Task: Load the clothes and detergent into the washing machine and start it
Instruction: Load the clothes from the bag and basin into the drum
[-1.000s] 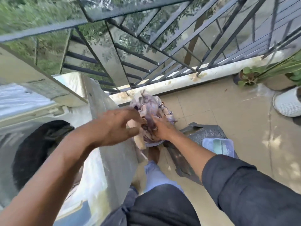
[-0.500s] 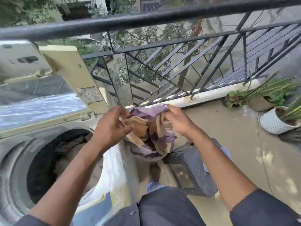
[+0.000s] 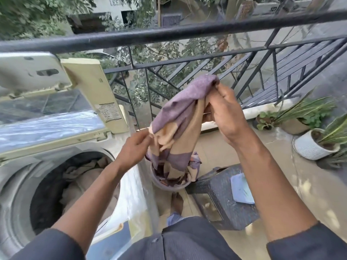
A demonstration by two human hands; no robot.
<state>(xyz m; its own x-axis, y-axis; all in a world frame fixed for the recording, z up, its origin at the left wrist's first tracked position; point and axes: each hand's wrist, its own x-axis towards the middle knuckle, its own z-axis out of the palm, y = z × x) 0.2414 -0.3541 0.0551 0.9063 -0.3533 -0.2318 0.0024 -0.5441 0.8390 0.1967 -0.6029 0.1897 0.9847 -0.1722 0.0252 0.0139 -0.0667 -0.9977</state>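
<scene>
Purple and tan patchwork cloth (image 3: pixel 178 124) hangs in the air over the balcony floor, held between both hands, just right of the washing machine (image 3: pixel 62 184). Right hand (image 3: pixel 223 113) is the higher one; its fingers are curled round the bunched upper end of the cloth, at about the height of the lower railing bars. Left hand (image 3: pixel 135 147) sits lower and nearer the machine, fingers pinching an edge of the same cloth beside the machine's right top corner. The cloth's lower end trails down into a small round basket (image 3: pixel 169 186) on the floor, where more patterned fabric lies bunched.

Machine is a top-loader, lid (image 3: pixel 52 102) raised and tilted back toward the railing. The drum opening shows beige clothes (image 3: pixel 82 177) already inside, lying against the dark drum wall. A clear plastic sheet covers the machine's right side.

Right of the basket: a dark woven stool (image 3: pixel 223 201) on the tan floor tiles, touching or nearly touching the basket rim. On its seat lies a pale blue flat packet (image 3: pixel 242 188); printing too blurred to read.

Black metal railing (image 3: pixel 187 34) runs across the top of the view, trees and buildings beyond it. Potted plants (image 3: pixel 309 128) stand along the ledge at far right, one in a white ribbed pot. A bare foot shows on the floor just below the basket. Dark sleeves on both forearms, pushed up.
</scene>
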